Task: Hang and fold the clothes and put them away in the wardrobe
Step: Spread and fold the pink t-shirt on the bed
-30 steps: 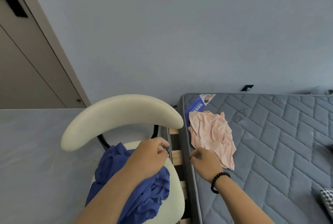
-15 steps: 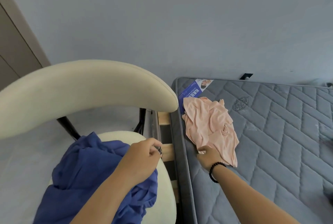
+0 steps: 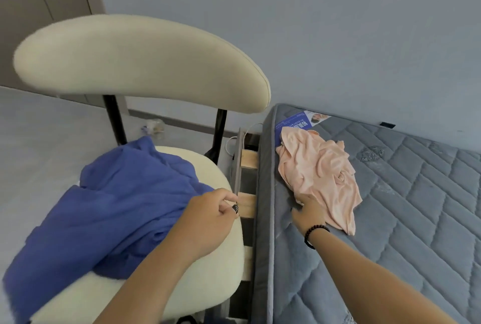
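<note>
Nearest, two bare forearms reach in from the bottom edge. The left hand point(image 3: 210, 215) hovers over the right side of the chair point(image 3: 145, 63) seat, its fingers curled; the thumb and forefinger seem to pinch the edge of the blue garment point(image 3: 109, 206), though the grip itself is partly hidden. A dark ring point(image 3: 235, 208) shows on one finger. The right hand point(image 3: 309, 210), with a beaded bracelet point(image 3: 313, 235) on its wrist, lies on the mattress point(image 3: 403, 206) with its fingers under or on the near edge of the pink garment point(image 3: 320, 175); whether it pinches the cloth or only touches it, I cannot tell.

Two garments are in view. The blue one is heaped on the cream seat and spills over its left side. The pink one lies crumpled near the left edge of the grey quilted mattress.

Between chair and mattress runs a gap where wooden bed slats point(image 3: 248, 158) show. Just beyond the pink garment a blue printed label point(image 3: 294, 123) lies at the mattress corner. A white cable point(image 3: 235, 141) runs behind the chair's black posts. Farthest back stand a grey wall and a beige door point(image 3: 39, 11).
</note>
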Motion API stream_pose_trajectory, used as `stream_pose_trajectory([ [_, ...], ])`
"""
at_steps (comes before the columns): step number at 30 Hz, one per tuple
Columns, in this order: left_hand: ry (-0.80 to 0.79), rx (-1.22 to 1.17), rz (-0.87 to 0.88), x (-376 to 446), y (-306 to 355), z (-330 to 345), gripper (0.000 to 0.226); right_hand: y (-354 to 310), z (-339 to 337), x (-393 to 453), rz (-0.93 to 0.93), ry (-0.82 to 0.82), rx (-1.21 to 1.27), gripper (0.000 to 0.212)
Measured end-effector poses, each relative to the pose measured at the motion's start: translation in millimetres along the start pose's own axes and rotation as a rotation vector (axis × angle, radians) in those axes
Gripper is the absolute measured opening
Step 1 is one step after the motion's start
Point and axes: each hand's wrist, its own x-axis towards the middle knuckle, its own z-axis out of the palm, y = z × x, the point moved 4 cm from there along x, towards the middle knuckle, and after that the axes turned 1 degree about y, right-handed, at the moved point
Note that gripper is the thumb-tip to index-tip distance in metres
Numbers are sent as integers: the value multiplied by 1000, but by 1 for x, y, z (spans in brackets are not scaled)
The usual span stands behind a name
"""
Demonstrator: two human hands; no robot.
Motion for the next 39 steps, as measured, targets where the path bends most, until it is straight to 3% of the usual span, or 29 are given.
stream_pose_trajectory([
  [2, 47, -24, -28, -32, -2, 9, 24, 5, -16, -4, -29, 104, 88, 15],
  [7, 156, -49, -64, -95, 23, 32, 25, 10, -83, -28, -53, 185, 448, 16],
  [15, 143, -1, 86, -136, 99, 98, 25, 60, -123, -59, -12, -67, 355, 14],
  [19, 149, -51, 94, -138, 110, 129, 25, 104, -104, -66, 84, -120, 167, 44],
  [21, 141, -42, 81, -135, 108, 143, 25, 124, -93, -66, 150, -153, 210, 61],
  [24, 134, -28, 63, -128, 100, 158, 25, 152, -79, -48, 234, -112, 449, 80],
  [28, 115, 3, 21, -116, 86, 164, 24, 162, -65, -19, 399, -69, 966, 99],
  [31, 90, 26, -12, -104, 77, 164, 25, 161, -57, -7, 445, -104, 1037, 81],
  [34, 69, 25, -42, -87, 67, 166, 27, 159, -58, -2, 460, -104, 892, 14],
  [35, 62, 21, -53, -81, 64, 168, 27, 159, -60, 1, 453, -95, 871, 12],
  [39, 26, 7, -69, -61, 62, 180, 28, 131, -85, 3, 301, -143, 906, 36],
])
